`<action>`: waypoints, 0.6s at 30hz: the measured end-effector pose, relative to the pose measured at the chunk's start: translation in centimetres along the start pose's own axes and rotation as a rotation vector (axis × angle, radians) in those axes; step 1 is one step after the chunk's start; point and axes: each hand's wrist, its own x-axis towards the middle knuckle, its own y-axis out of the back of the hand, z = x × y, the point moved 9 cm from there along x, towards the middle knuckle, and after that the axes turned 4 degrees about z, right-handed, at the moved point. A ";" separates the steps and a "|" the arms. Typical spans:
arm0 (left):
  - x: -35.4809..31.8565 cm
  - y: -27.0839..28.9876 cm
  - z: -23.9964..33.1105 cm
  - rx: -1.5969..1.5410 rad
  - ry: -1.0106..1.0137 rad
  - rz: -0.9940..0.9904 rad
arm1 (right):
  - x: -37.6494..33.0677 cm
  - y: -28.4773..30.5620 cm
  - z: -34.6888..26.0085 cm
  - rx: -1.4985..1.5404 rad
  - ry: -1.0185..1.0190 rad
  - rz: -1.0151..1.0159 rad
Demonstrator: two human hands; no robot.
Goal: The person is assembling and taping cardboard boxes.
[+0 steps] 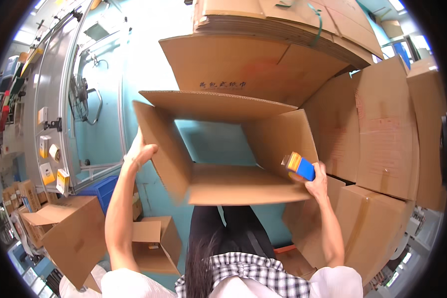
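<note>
In front of my body I hold a large brown cardboard box (pixel 233 186), unfolded into an open frame. Blue-green floor shows through its middle, so both ends are open. At the box's left wall, my left hand (pixel 142 150) is closed on the edge, thumb toward the inside. My right hand (pixel 318 183) is at the right wall, wrapped round a blue and orange tape dispenser (pixel 303 168). The dispenser's head points up and left over the box's inner side. Whether my right fingers also grip the cardboard is hard to see.
Flat cardboard sheets (pixel 283 25) are stacked at the far side, with one sheet (pixel 243 64) leaning in front. Large cartons (pixel 382 129) stand along the right. Open boxes (pixel 77 233) and a blue crate (pixel 97 193) are at lower left. A metal-framed machine (pixel 52 99) stands left.
</note>
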 end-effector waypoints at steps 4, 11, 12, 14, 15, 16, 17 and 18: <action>0.8 -2.9 -1.2 0.790 0.121 -0.162 | -3.3 -6.3 -11.0 0.154 -0.247 -0.130; -1.0 -15.2 -7.6 0.733 0.018 -0.005 | -9.4 -21.9 -20.0 0.250 -0.298 -0.368; -0.7 -14.1 -9.4 0.743 0.040 0.004 | -9.0 -23.9 -20.0 0.294 -0.272 -0.374; 0.1 -14.3 -15.1 0.772 -0.121 -0.249 | -6.9 -27.9 -20.1 0.463 -0.299 -0.444; -0.3 -14.3 -15.2 0.751 -0.102 -0.277 | -5.4 -29.2 -17.9 0.548 -0.374 -0.503; -2.0 -15.3 -14.3 0.689 -0.045 -0.506 | -3.7 -29.7 -15.8 0.567 -0.385 -0.623; -4.2 -15.0 -13.3 0.628 0.019 -0.705 | -2.3 -30.0 -15.1 0.601 -0.370 -0.748; -7.1 -13.7 -14.4 0.539 0.173 -0.908 | -1.2 -29.2 -15.5 0.623 -0.418 -0.691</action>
